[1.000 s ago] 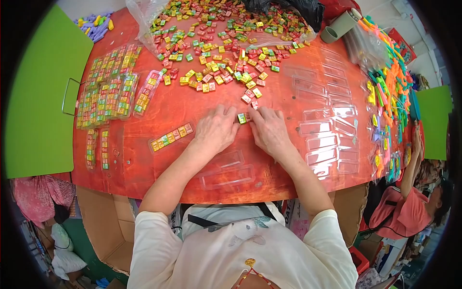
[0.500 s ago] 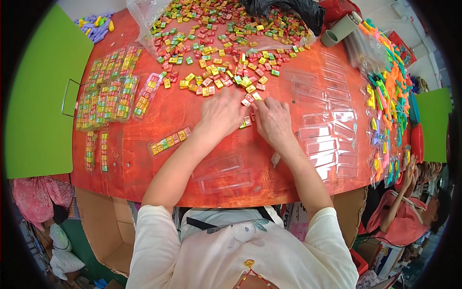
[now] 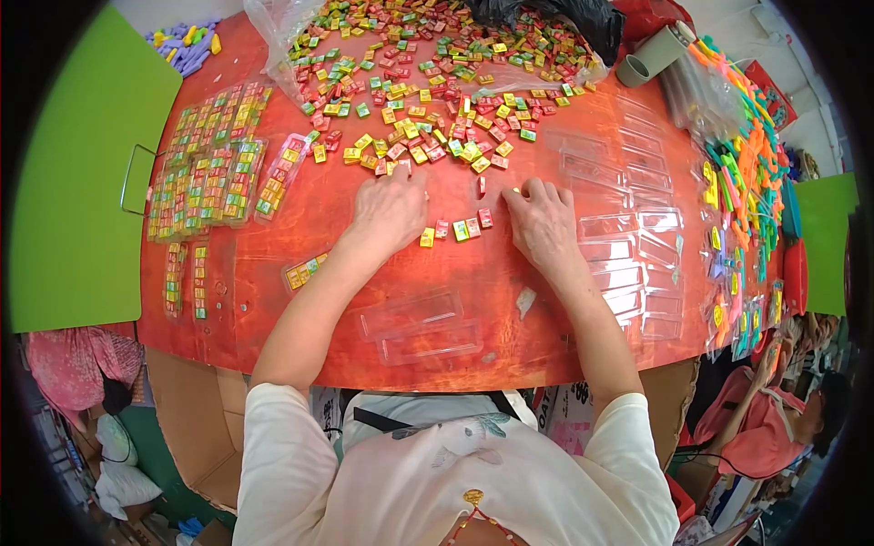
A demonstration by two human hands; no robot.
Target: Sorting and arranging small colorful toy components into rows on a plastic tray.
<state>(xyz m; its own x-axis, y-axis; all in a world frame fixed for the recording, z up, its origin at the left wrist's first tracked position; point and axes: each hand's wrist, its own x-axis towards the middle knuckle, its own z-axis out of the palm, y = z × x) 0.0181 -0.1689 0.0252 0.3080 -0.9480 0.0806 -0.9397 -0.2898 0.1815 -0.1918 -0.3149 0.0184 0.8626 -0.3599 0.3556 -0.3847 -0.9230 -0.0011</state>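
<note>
A heap of small red, yellow and green boxes [image 3: 467, 103] spreads over the far part of the red table [image 3: 519, 350]. The left hand [image 3: 391, 211] has its fingertips down at the heap's near edge, among the boxes; whether they pinch one, I can't tell. The right hand [image 3: 543, 223] sits on the person's side of the heap, thumb and forefinger by a speck of yellow that I can't say is gripped. Between the hands, just short of the heap, lies a loose row of boxes [image 3: 461, 231], with a single red box [image 3: 482, 187] nearer the heap.

Plenty crowds the heap: a clear plastic bag [image 3: 273, 41] at its left edge, a black plastic bag [image 3: 601, 32] at its far right, a grey-green tube [image 3: 660, 55] beyond that. Filled trays [image 3: 238, 219] lie left of it. Nearer the person than the heap, another filled tray [image 3: 288, 276] is partly blocked by the left forearm [image 3: 319, 296]. Empty clear trays [image 3: 608, 225] lie right of the heap, bright plastic pieces [image 3: 748, 173] farther right.
</note>
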